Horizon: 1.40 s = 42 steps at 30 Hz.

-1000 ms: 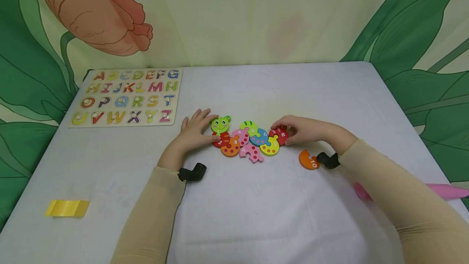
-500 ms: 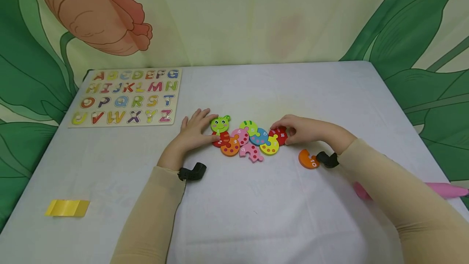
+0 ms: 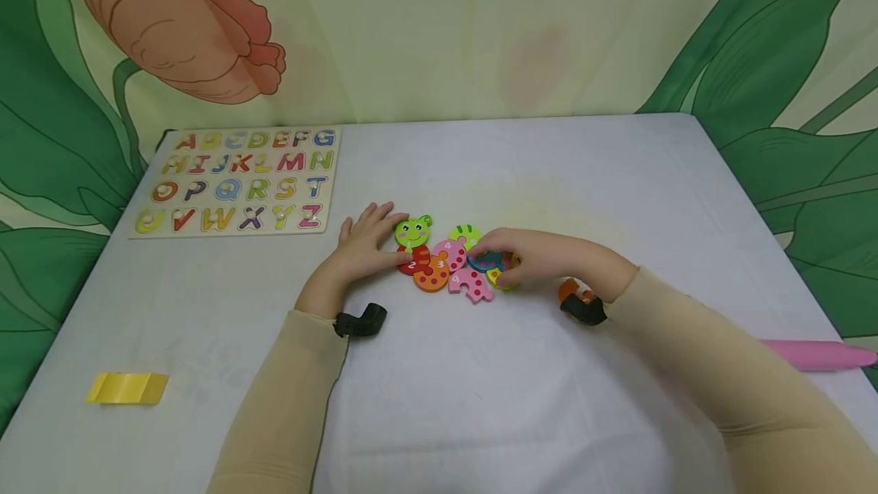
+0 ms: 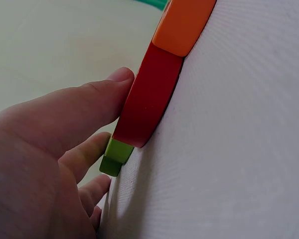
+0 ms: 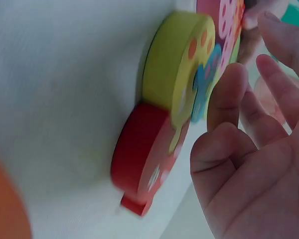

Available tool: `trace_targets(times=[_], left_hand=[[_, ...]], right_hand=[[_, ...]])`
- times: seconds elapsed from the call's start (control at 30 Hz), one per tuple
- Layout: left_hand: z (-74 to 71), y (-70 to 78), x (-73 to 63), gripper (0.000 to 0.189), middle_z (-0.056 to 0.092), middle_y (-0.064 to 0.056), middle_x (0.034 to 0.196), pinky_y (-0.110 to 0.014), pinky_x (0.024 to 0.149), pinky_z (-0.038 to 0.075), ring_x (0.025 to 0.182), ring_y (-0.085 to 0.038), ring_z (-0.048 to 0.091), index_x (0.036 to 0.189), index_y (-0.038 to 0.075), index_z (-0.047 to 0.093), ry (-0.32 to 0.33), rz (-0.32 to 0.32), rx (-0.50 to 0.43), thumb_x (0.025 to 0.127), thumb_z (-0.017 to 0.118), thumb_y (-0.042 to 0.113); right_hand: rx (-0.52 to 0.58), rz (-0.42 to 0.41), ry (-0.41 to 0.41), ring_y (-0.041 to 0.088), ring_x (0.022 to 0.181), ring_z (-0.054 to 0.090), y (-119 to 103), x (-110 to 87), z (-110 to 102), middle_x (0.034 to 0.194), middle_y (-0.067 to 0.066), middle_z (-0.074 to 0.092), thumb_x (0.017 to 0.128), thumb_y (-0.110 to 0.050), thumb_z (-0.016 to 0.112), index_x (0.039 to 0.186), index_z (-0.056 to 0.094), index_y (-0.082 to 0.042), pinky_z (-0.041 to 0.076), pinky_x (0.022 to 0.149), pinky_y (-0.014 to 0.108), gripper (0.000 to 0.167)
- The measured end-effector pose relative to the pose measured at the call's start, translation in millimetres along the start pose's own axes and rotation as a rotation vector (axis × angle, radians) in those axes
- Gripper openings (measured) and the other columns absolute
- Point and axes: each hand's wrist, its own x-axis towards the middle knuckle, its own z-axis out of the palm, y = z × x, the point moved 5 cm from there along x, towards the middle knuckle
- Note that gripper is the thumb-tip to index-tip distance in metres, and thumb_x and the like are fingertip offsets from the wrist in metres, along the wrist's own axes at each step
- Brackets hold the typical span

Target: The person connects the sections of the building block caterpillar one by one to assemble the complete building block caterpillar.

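A numbered caterpillar puzzle lies mid-table in the head view. My left hand (image 3: 363, 244) rests with spread fingers at its left end, thumb on the red piece 2 (image 3: 414, 264) and index finger by the green smiling head (image 3: 413, 233). Over the blue piece 6 (image 3: 485, 260), my right hand (image 3: 552, 256) hovers with loosely bent fingers and nothing between them. The right wrist view shows the yellow piece (image 5: 162, 59) joined to the red piece 8 (image 5: 139, 154), which the hand hides in the head view. Just below the chain sits a separate pink piece 9 (image 3: 470, 285).
An orange piece (image 3: 569, 288) lies partly behind the right wrist's black camera (image 3: 584, 311). At the back left is an alphabet board (image 3: 270, 204). A yellow folded strip (image 3: 127, 389) lies front left, and a long pink object (image 3: 819, 355) lies at the right edge.
My right hand has let go of the red piece 8 and moved left over the blue and yellow pieces. My left hand stays in place.
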Motion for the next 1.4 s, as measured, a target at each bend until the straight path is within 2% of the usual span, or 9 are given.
trace_targets(times=[0.1, 0.23, 0.37, 0.53, 0.67, 0.87, 1.03, 1.2, 1.4], left_hand=[[0.1, -0.2, 0.0, 0.068, 0.014, -0.003, 0.153, -0.058, 0.108, -0.007, 0.142, -0.026, 0.000, 0.139, 0.025, 0.035, 0.001, 0.000, 0.005, 0.079, 0.061, 0.044], [-0.2, 0.7, 0.4, 0.068, 0.014, -0.003, 0.153, -0.058, 0.108, -0.007, 0.142, -0.025, 0.000, 0.139, 0.025, 0.035, 0.000, 0.001, 0.001, 0.079, 0.061, 0.045], [-0.5, 2.5, 0.8, 0.069, 0.014, -0.003, 0.153, -0.057, 0.108, -0.007, 0.142, -0.025, -0.001, 0.139, 0.025, 0.035, -0.006, 0.001, -0.009, 0.079, 0.061, 0.045], [-0.9, 3.8, 0.8, 0.069, 0.013, -0.003, 0.153, -0.057, 0.108, -0.008, 0.142, -0.025, -0.001, 0.139, 0.025, 0.035, -0.011, -0.004, -0.007, 0.079, 0.061, 0.045], [-0.8, 2.8, 0.8, 0.068, 0.014, -0.003, 0.153, -0.058, 0.108, -0.007, 0.142, -0.025, -0.001, 0.139, 0.025, 0.035, -0.008, -0.004, 0.001, 0.079, 0.061, 0.045], [-0.7, 2.1, 1.2, 0.068, 0.014, -0.003, 0.153, -0.058, 0.108, -0.007, 0.142, -0.025, -0.001, 0.139, 0.025, 0.035, -0.005, 0.001, 0.004, 0.079, 0.061, 0.045], [-1.0, 2.3, 0.7, 0.068, 0.014, -0.003, 0.153, -0.058, 0.108, -0.007, 0.142, -0.025, -0.001, 0.139, 0.025, 0.035, -0.007, 0.000, 0.002, 0.079, 0.061, 0.045], [-0.8, 0.7, 0.4, 0.068, 0.014, -0.003, 0.153, -0.058, 0.108, -0.006, 0.142, -0.026, -0.001, 0.139, 0.024, 0.035, -0.007, 0.000, 0.012, 0.079, 0.060, 0.045], [0.0, 0.3, 0.2, 0.068, 0.014, -0.004, 0.153, -0.059, 0.108, -0.006, 0.142, -0.026, -0.001, 0.139, 0.024, 0.035, -0.007, 0.000, 0.011, 0.079, 0.060, 0.045]], right_hand=[[-0.052, -0.008, -0.016, 0.016, 0.098, 0.048, -7, 4.0, 6, 0.130, 0.004, 0.046, 0.083, -0.013, 0.063, 0.129, 0.051, -0.018, 0.045, 0.082, 0.029, 0.047], [-0.123, -0.031, -0.025, 0.015, 0.091, 0.047, -13, 6.0, 12, 0.124, 0.003, 0.049, 0.084, -0.017, 0.064, 0.128, 0.051, -0.017, 0.044, 0.077, 0.026, 0.046], [-0.141, -0.037, -0.020, 0.014, 0.091, 0.047, -14, 5.2, 14, 0.122, 0.002, 0.050, 0.084, -0.018, 0.063, 0.128, 0.051, -0.017, 0.042, 0.075, 0.025, 0.046], [-0.139, -0.041, -0.032, 0.017, 0.113, 0.044, -15, 5.0, 16, 0.127, 0.003, 0.049, 0.084, -0.017, 0.063, 0.127, 0.052, -0.018, 0.045, 0.090, 0.031, 0.045], [-0.172, -0.024, -0.038, 0.020, 0.126, 0.038, -16, 6.8, 19, 0.133, 0.002, 0.046, 0.083, -0.021, 0.064, 0.129, 0.050, -0.020, 0.041, 0.099, 0.037, 0.048], [-0.215, 0.028, -0.020, 0.015, 0.124, 0.040, -16, 10.1, 23, 0.132, -0.002, 0.046, 0.078, -0.031, 0.070, 0.129, 0.049, -0.023, 0.043, 0.097, 0.035, 0.055], [-0.325, 0.061, -0.005, 0.014, 0.121, 0.043, -23, 10.0, 25, 0.132, -0.004, 0.046, 0.075, -0.035, 0.071, 0.128, 0.049, -0.026, 0.046, 0.093, 0.035, 0.058], [-0.401, 0.059, 0.016, 0.016, 0.120, 0.046, -29, 9.9, 27, 0.133, -0.003, 0.046, 0.077, -0.031, 0.068, 0.128, 0.049, -0.025, 0.047, 0.089, 0.040, 0.055], [-0.384, 0.077, 0.019, 0.012, 0.112, 0.049, -28, 11.1, 29, 0.128, -0.007, 0.046, 0.075, -0.024, 0.067, 0.126, 0.050, -0.028, 0.049, 0.083, 0.033, 0.053]])
